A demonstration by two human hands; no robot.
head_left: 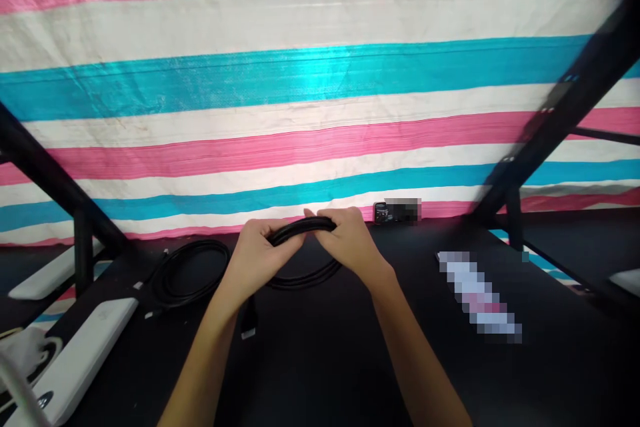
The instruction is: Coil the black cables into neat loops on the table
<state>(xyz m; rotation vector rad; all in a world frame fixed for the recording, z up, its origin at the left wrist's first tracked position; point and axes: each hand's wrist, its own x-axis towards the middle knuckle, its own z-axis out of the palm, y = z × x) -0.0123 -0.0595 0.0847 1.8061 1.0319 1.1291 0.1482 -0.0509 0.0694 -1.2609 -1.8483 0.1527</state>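
A coiled black cable (pixel 303 227) is held up between both hands, its upper strands bunched together. My left hand (pixel 257 247) is closed round the left side of the bundle, thumb along the front. On the right side, my right hand (pixel 347 233) grips the same strands. The lower loop of the coil hangs under the hands, close to the black table (pixel 310 360). Below my left wrist a black plug (pixel 249 320) with a metal end shows; it looks like an HDMI plug. Left of my hands lies a second coiled black cable (pixel 193 300) with pale connector ends.
A long white device (pixel 90 353) lies at the left, near white cables (pixel 30 353). A blurred-out flat item (pixel 477 297) rests on the right. A small black object (pixel 381 213) stands at the back edge. Dark metal posts (pixel 565 93) flank a striped sheet (pixel 300 73).
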